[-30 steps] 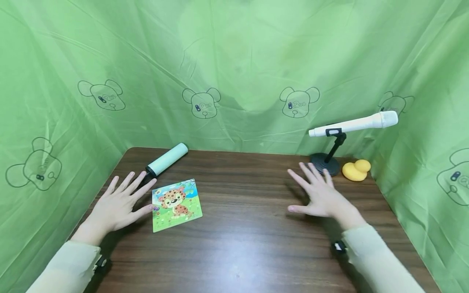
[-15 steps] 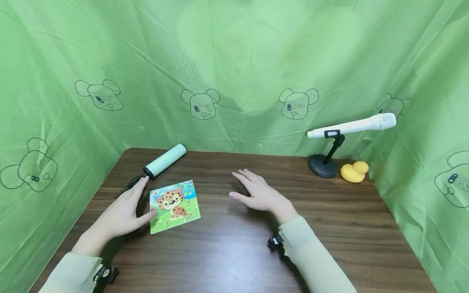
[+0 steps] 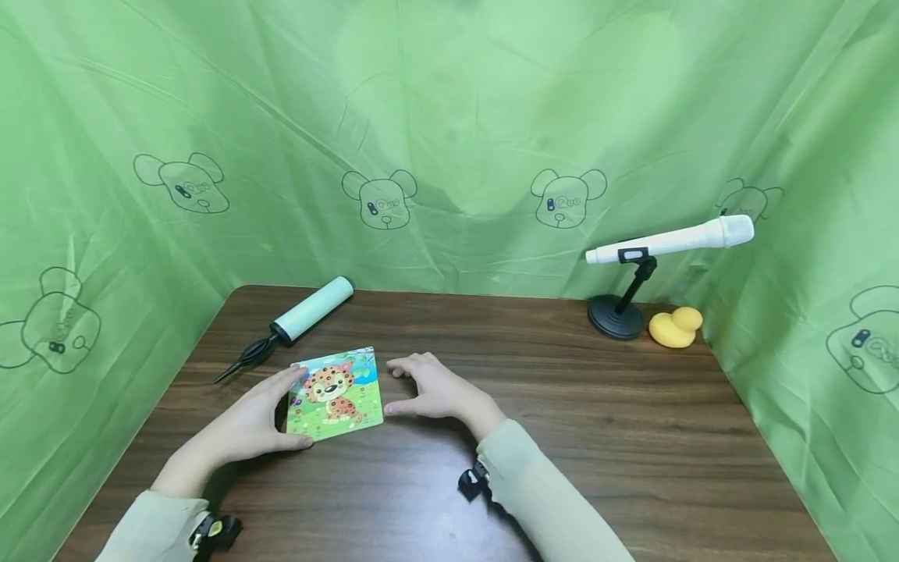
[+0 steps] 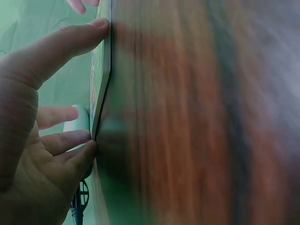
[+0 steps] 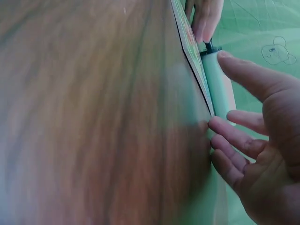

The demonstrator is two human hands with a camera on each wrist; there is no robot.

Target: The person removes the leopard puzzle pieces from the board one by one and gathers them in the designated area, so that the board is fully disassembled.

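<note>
A thin square picture board (image 3: pixel 337 394) with a cartoon leopard lies on the brown table at left of centre. My left hand (image 3: pixel 246 421) holds its left side, thumb at the near edge and fingertips by the far left corner. From the left wrist view, the thumb (image 4: pixel 89 30) and fingers (image 4: pixel 70 140) are on the board's edge (image 4: pixel 101 79). Close to the board's right edge is my right hand (image 3: pixel 442 394), its fingers loosely bent and thumb apart. In the right wrist view its fingertips (image 5: pixel 218 126) are right at the board's corner (image 5: pixel 197 70).
Behind the board lies a light-blue cylinder (image 3: pixel 314 308) with a black, looped, tapering end (image 3: pixel 256 353). A white microphone (image 3: pixel 674 238) rests on a black stand (image 3: pixel 616 316) at back right, beside a yellow rubber duck (image 3: pixel 676 328). Green cloth (image 3: pixel 456 117) hangs around the table.
My right hand has swept left from near the microphone stand to the board's right edge. My left hand has gone from spread fingers to holding the board's left side, which has shifted slightly.
</note>
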